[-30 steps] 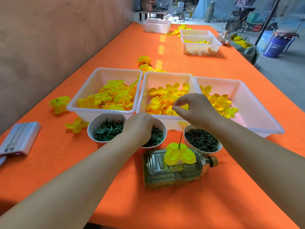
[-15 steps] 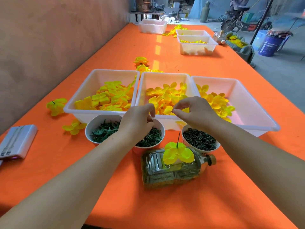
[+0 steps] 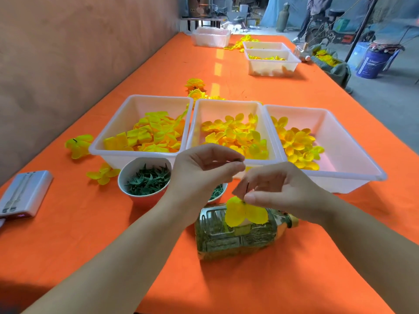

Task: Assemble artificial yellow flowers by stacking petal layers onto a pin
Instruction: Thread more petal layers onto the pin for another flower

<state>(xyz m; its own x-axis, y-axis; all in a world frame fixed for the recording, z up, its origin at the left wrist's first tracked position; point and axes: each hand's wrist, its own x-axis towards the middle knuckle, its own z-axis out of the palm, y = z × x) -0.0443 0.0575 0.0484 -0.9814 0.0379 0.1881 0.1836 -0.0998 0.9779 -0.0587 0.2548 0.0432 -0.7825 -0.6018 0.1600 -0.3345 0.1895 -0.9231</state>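
Yellow petal layer sits just under the right hand, whose thumb and forefinger pinch the upright pin above a bottle lying on the table. Left hand pinches a small dark piece, too small to identify, near the pin's tip. Step, likely: threading that piece on, which needs fine alignment. Petal trays lie beyond. Blue drum label unreadable.

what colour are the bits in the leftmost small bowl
Dark green pieces, clearest in the head view.
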